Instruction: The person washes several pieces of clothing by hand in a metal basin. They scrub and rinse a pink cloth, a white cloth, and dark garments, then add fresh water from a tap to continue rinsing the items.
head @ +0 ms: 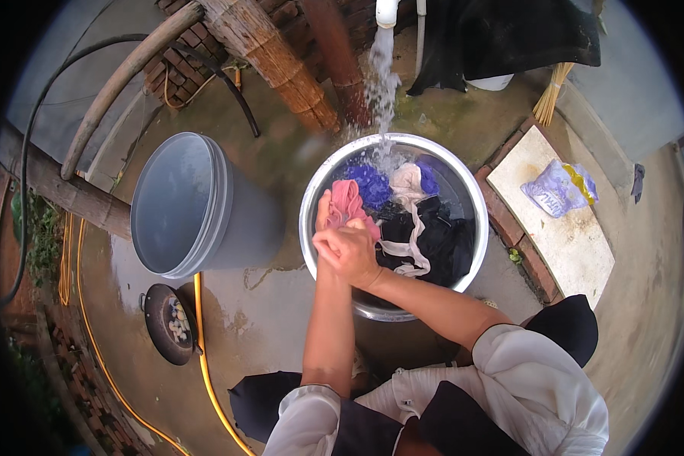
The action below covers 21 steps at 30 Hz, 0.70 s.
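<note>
Both my hands are at the left side of a wide metal basin (479, 228), over its rim. A wet pink cloth (346, 200) is bunched between them. My left hand (324, 214) lies along the cloth's left side, partly hidden by the other hand. Crossing over my left wrist, my right hand (350, 251) grips the cloth's lower end. In the basin's water lie a purple-blue cloth (370, 187), a pale pink garment with a long strap (406, 185) and black clothing (444, 239). Water pours into the basin from a white pipe (386, 14).
Left of the basin stands a large grey bucket (251, 216). Nearby are a dark wok (168, 325) with small pieces inside and a yellow hose (208, 370). At right, a purple plastic packet (556, 188) rests on a pale slab (570, 245) edged with bricks. Wooden poles (273, 62) lean behind.
</note>
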{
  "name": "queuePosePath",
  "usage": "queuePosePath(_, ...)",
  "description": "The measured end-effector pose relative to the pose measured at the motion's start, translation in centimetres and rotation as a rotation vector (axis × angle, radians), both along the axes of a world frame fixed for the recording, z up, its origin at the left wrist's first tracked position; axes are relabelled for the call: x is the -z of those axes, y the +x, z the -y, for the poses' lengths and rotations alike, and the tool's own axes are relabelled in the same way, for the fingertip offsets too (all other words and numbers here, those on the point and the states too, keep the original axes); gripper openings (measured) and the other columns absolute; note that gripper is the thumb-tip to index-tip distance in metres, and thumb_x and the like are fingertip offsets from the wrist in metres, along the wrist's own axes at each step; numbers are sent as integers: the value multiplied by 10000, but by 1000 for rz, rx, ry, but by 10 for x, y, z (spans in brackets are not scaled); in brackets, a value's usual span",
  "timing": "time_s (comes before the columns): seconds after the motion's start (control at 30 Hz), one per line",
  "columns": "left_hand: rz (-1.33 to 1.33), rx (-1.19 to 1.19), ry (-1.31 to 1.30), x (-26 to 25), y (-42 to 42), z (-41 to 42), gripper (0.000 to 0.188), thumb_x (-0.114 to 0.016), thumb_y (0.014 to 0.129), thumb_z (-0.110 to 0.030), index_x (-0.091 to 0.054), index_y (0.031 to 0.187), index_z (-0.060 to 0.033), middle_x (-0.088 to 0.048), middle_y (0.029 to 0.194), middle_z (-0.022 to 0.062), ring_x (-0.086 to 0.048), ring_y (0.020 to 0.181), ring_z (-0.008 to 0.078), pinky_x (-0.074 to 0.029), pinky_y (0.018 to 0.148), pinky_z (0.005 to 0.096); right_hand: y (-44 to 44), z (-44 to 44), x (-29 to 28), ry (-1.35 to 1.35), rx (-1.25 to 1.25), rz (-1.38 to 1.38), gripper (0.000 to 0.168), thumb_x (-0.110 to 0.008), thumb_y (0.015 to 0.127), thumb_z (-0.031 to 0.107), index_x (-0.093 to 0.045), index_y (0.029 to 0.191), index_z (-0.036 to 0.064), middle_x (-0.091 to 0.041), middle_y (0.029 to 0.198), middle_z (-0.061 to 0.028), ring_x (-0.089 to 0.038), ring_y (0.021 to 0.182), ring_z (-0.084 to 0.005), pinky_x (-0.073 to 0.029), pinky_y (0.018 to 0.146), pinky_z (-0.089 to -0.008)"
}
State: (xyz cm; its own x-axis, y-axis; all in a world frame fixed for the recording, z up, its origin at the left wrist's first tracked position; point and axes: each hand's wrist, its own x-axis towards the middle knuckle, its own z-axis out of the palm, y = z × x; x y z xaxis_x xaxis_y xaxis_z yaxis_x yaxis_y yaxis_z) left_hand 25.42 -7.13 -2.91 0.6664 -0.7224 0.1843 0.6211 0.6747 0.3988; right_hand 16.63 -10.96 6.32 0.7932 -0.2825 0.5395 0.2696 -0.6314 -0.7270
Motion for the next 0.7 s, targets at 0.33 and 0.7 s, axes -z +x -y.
queuePosePath(0.33, -130, -157, 375, -55, -21, 8, 246, -486, 928, -334, -600, 939, -116, -589, 815, 38, -572, 744, 176, -495, 698, 319, -9, -1, -9, 159, 22, 8, 71, -674, 777, 116, -617, 812, 94, -526, 544, -82, -538, 490, -220, -351, 455, -348)
queuePosePath(0.7, -270, -149, 319, -103, -8, 19, 416, -518, 914, -299, -516, 1240, -41, -594, 1176, 122, -559, 1097, 262, -461, 926, 422, 11, 108, 42, 1494, -308, -825, 742, -419, 856, 625, -253, 1438, 195, -343, 1417, -74, -404, 1260, -262, -414, 965, -440)
